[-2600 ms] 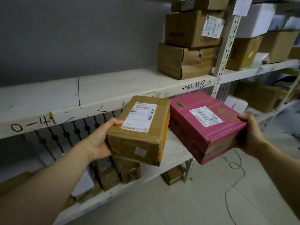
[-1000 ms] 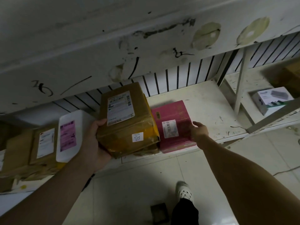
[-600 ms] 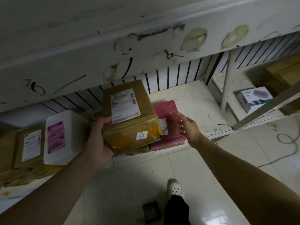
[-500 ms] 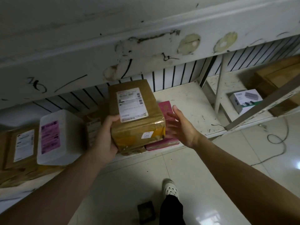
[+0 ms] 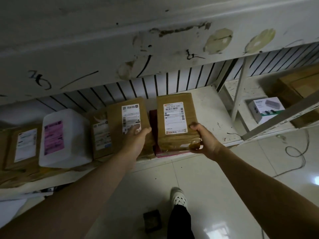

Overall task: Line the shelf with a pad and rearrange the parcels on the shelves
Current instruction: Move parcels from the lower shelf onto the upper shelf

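The right hand (image 5: 205, 140) clamps the near right corner of a brown cardboard box (image 5: 176, 121), thumb on top beside its white printed label and fingers curled under the taped, glossy front edge. This box sits on top of a pink box (image 5: 170, 153), of which only a thin strip and a dark side show. The left hand (image 5: 138, 138) lies flat on a second brown box (image 5: 128, 118) just to the left, fingers together and stretched over its white label; whether they grip it I cannot tell. Both stand on the lower white shelf (image 5: 212, 107), scuffed and scratched. Further left sit a smaller taped box (image 5: 100, 133) and a smooth, rounded white parcel (image 5: 65, 137) with a pink label. The floor (image 5: 215, 187) is shiny pale tile.
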The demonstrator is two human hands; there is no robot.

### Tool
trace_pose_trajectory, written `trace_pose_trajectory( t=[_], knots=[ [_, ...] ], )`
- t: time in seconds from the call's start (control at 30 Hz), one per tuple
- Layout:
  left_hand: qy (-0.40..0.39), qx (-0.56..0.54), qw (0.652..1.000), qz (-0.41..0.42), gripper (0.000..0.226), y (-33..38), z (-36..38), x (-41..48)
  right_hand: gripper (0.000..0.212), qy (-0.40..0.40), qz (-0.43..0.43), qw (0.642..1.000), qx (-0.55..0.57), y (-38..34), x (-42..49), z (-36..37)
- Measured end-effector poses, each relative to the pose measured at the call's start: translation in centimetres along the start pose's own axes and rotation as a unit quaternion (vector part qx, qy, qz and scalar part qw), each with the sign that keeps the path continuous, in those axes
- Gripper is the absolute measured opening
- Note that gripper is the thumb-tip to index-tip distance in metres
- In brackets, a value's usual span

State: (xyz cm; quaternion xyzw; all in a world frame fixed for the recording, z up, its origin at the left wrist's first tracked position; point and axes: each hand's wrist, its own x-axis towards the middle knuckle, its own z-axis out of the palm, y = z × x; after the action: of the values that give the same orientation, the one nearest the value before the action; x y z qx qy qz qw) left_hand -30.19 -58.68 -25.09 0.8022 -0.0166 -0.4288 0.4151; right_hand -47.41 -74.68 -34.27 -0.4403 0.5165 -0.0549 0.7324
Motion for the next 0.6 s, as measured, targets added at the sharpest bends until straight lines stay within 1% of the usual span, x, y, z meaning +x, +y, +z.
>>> trace_pose_trajectory(
  t=[0.13, 0.2, 0.3, 0.37, 0.43, 0.47, 0.53, 0.6],
  knots=[
    [0.022, 0.0, 0.999, -0.024, 0.04, -0.9, -1.7, 0.7, 0.041, 0.035, 0.017, 0.999, -0.012, 1.5, 2.0, 1.3],
    [0.03, 0.001, 0.999, -0.037, 0.032, -1.3, -2.3, 1.0, 0.045, 0.048, 0.006, 0.999, 0.004, 1.8, 3.0, 2.0],
    [0.047, -0.004, 0.998, -0.045, 0.021, -1.7, -2.8, 1.3, 0.039, 0.063, -0.015, 0.998, -0.004, 1.5, 4.0, 2.9],
    [0.054, -0.009, 0.997, -0.054, 0.021, -1.8, -2.9, 1.4, 0.031, 0.058, -0.013, 0.998, -0.035, 1.2, 4.2, 3.5],
    [0.052, -0.018, 0.997, -0.059, 0.014, -1.8, -2.8, 1.2, 0.021, 0.031, -0.004, 0.996, -0.081, 0.8, 3.7, 4.0],
    [0.053, -0.023, 0.997, -0.06, 0.012, -1.7, -2.8, 1.1, 0.02, 0.017, 0.001, 0.995, -0.098, 0.7, 3.3, 4.2],
    [0.055, -0.024, 0.997, -0.056, 0.011, -1.5, -2.9, 0.6, 0.024, -0.001, -0.006, 0.993, -0.122, 0.5, 2.6, 4.4],
    [0.057, -0.014, 0.997, -0.046, 0.011, -1.1, -3.1, -0.1, 0.025, 0.004, -0.022, 0.991, -0.135, 0.0, 1.2, 4.6]
  ],
)
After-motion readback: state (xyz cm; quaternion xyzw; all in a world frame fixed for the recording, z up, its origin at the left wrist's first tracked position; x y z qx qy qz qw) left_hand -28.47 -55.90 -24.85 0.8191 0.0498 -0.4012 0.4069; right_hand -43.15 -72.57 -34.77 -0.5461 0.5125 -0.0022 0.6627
